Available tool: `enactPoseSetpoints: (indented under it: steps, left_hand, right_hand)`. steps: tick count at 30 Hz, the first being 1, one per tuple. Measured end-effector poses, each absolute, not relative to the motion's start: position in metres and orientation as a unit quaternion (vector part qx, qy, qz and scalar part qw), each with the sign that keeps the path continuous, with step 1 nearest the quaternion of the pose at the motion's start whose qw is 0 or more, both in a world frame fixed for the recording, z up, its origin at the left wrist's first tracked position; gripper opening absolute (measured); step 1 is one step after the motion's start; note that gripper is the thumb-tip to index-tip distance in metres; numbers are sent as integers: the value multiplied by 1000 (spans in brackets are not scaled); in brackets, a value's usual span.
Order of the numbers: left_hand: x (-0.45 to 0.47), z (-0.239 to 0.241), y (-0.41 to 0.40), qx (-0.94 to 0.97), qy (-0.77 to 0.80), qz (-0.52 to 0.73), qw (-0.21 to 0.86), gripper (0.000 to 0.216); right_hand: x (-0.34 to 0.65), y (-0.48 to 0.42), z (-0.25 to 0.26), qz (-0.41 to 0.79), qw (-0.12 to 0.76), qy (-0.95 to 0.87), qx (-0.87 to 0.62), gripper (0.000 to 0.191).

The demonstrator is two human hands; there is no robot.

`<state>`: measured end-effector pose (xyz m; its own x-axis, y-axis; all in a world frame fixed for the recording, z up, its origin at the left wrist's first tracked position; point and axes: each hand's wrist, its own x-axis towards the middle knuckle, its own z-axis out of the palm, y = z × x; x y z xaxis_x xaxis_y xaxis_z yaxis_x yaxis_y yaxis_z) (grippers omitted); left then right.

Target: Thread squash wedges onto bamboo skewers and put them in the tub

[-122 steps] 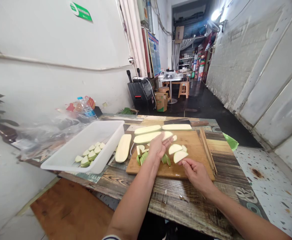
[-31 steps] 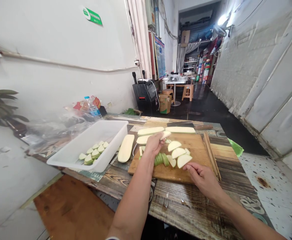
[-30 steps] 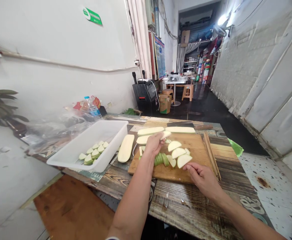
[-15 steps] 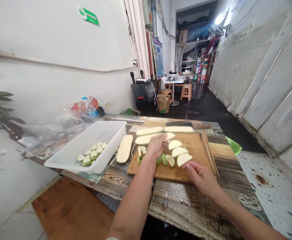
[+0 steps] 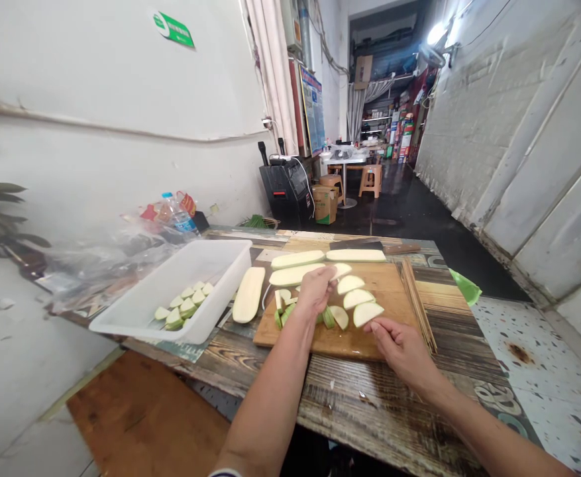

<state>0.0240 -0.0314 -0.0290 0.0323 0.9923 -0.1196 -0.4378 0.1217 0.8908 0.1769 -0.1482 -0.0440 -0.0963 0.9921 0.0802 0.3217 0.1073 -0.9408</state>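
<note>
My left hand (image 5: 317,289) pinches a pale half-round zucchini slice (image 5: 340,270) above the cutting board (image 5: 384,285). Three more slices, the nearest a zucchini slice (image 5: 368,314), line up from there toward my right hand (image 5: 394,341). They look threaded on a thin skewer, which is mostly hidden. My right fingers are closed at the near end of this row, on what appears to be the skewer's end. Beneath and beside my left wrist lie cut green-edged pieces (image 5: 328,317) and a loose slice (image 5: 340,317).
Halved zucchinis (image 5: 248,295) lie left of and behind the board. A white plastic bin (image 5: 121,321) holds skewered slices. Bamboo skewers (image 5: 418,305) rest along the board's right side. A knife (image 5: 402,249) lies behind it. Plastic bags and a bottle (image 5: 183,218) sit at back left.
My hands and the row of slices have shifted very slightly to the right. Both grips look the same.
</note>
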Motion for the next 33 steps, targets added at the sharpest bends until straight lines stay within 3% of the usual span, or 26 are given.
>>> enactPoseSetpoints:
  steps: [26,33]
  left_hand:
    - [30,-40,-30,370,412,562,615,27]
    - [29,-46,-24,393,412,577,585,28]
  right_hand:
    - [178,-142,-57,370,419,-630,-539,34]
    - [192,-131,-69,257,376,-693,-558,36]
